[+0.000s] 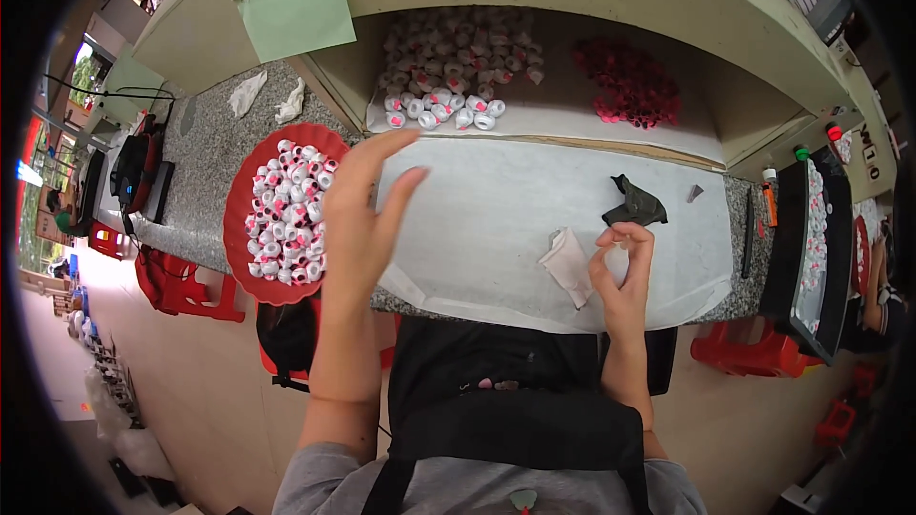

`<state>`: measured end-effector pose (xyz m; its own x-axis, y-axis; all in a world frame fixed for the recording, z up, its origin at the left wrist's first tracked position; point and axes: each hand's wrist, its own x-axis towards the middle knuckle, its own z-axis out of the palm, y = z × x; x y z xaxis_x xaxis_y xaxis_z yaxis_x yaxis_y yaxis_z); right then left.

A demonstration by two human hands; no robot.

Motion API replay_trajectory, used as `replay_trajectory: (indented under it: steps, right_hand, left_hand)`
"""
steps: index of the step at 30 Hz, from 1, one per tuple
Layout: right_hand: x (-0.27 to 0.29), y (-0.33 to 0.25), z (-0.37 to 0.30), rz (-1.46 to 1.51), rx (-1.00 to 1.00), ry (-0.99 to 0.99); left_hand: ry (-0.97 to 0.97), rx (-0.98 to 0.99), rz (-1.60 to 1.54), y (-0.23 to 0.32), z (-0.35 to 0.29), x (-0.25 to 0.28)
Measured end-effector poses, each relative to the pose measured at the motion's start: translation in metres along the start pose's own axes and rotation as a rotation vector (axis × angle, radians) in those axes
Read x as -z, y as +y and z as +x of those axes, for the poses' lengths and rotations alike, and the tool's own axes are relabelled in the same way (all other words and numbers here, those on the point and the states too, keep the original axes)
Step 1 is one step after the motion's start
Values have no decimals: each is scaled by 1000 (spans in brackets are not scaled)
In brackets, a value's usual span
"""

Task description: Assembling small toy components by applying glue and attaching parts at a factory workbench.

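Observation:
My left hand (367, 205) is raised beside the red scalloped tray (236, 253), thumb and fingers apart, holding nothing. In the tray lie many small rounded white pieces (286, 210) with pink and dark marks. My right hand (625, 272) is over the right part of the white paper sheet (468, 219), thumb and fingertips pressed together in a pinch. Whatever it holds, if anything, is too small to make out. Close to it lie a folded pale cloth (570, 269) and a crumpled black cloth (634, 202).
Under the shelf are a pile of white pieces (458, 57) and a heap of dark pink pieces (630, 81). A black tray (782, 257) stands at the right, near an orange-handled tool (769, 204). Crumpled tissues (248, 93) lie on the speckled counter; red stools (754, 348) stand below.

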<state>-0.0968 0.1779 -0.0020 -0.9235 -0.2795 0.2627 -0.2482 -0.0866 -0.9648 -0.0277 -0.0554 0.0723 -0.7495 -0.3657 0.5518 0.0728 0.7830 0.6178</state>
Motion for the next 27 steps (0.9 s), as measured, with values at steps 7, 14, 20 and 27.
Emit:
replay_trajectory:
  steps: [7,14,20,27]
  right_hand:
    - [20,-12,-16,123,-48,-102]
    - [30,-5,-27,128,-125,-77]
    - [23,-7,-26,141,-113,-118]
    - [24,-21,-21,327,-113,-169]
  left_hand:
    - [-40,-196,387,-58,101,-157]
    - [-117,-241,390,-82,106,-224]
    - [-110,-218,43,-20,90,-175]
    - [-158,119,-756,34,-10,-69]
